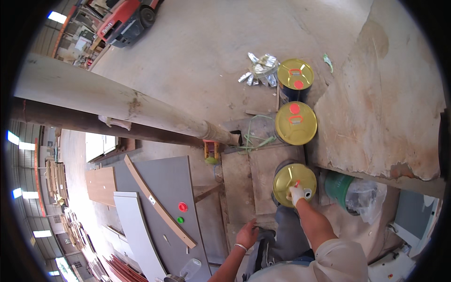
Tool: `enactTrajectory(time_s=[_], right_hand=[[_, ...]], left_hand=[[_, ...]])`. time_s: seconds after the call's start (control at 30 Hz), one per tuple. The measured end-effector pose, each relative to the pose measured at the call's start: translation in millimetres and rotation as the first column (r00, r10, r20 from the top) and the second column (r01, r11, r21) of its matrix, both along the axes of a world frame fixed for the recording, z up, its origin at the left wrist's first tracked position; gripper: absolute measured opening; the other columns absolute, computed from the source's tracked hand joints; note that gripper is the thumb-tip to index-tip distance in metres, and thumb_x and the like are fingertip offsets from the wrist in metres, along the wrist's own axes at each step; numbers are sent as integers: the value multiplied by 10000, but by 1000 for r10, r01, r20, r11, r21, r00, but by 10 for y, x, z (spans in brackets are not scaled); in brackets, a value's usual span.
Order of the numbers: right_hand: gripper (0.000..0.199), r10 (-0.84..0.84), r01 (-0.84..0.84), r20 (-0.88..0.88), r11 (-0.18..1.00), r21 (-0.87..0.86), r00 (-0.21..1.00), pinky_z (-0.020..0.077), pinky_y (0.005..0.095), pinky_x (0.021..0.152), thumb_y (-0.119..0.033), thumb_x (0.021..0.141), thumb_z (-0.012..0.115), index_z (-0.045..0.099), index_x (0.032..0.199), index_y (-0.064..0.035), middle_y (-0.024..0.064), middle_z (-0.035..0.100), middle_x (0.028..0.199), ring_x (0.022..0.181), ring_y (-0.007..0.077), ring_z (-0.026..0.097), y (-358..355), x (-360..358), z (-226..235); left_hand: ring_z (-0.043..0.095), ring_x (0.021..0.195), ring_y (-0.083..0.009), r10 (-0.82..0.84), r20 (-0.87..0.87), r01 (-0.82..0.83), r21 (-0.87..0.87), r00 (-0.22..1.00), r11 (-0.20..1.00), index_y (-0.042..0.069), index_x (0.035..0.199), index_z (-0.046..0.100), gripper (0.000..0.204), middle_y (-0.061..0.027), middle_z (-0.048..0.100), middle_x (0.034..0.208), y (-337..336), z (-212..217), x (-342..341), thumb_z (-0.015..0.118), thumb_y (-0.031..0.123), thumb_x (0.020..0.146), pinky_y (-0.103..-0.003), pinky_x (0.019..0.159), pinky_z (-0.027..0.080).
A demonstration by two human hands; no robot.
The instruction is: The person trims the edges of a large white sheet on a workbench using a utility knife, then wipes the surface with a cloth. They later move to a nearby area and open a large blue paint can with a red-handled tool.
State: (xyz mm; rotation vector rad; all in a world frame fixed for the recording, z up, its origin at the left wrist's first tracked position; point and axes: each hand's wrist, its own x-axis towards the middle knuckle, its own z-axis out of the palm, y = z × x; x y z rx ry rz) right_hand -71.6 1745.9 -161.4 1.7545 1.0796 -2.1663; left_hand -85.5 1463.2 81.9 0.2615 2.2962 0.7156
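Observation:
A metal drum with a yellow lid (pixel 282 181) stands in front of my legs, an uncapped round spout (pixel 307 192) on its top. My right hand (pixel 297 194), in a whitish glove, is closed at the red carrying handle (pixel 297 183) of that lid. My left hand (pixel 247 235) is bare, with a bracelet at the wrist. It hangs beside my knee, fingers apart and holding nothing. Two more drums stand farther off, a middle one (pixel 303 134) and a far one (pixel 300 66), each with a red cap and red handle on its yellow lid.
A grey board (pixel 174 178) at left carries a red cap ring (pixel 182 207), a green cap (pixel 180 220), a wooden strip (pixel 159 207) and a clear jar (pixel 190 269). A green bucket (pixel 337 188) with plastic sheeting stands right. Crumpled foil (pixel 260 70), a pillar (pixel 117 98) and a forklift (pixel 127 21) lie beyond.

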Motion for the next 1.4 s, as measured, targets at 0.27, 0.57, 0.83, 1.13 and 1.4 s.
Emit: enactTrajectory(time_s=[0.27,0.57,0.83,1.13,1.4], right_hand=[[317,912,-846,236,181,502,335,518,434,906,-247,844,621,687,1095,-65,225,716,1028,1020,394,677,-170,-130,767],[369,921,-762,337,-360,538,-197,538,551,791,-278,875,566,551,1169,-55,265,717,914,854,440,712,-616,-221,2393],[379,911,-598,13,-280,751,-411,539,506,842,-173,883,553,566,1252,-91,187,732,1026,952,400,702,-793,-758,2980],[149,375,-378,-113,926,-6,920,500,381,547,-134,941,517,642,1012,-94,65,617,845,638,214,584,738,-429,1078],[461,480,-563,-306,762,-319,822,464,423,1029,-343,1073,401,560,1379,-38,145,613,1351,1189,289,598,-1225,-30,1601]], left_hand=[[568,1232,-348,-282,-249,283,-35,926,959,67,1380,501,531,-155,625,1319,479,47,-484,616,114,864,-466,997,486],[634,1096,-414,-288,-22,288,13,957,958,43,1246,627,424,-206,682,1133,562,-481,298,633,196,851,-484,1010,473],[669,955,-334,291,-130,-311,-181,948,933,125,966,771,318,-137,743,897,403,216,209,634,364,808,-485,891,472],[626,804,-343,580,-299,-562,152,758,813,57,729,725,229,-154,682,755,105,1375,145,660,267,793,-478,732,482],[619,653,-274,898,-102,-804,411,428,430,-39,866,698,291,-150,620,705,-380,3225,458,656,242,934,-390,621,478]])
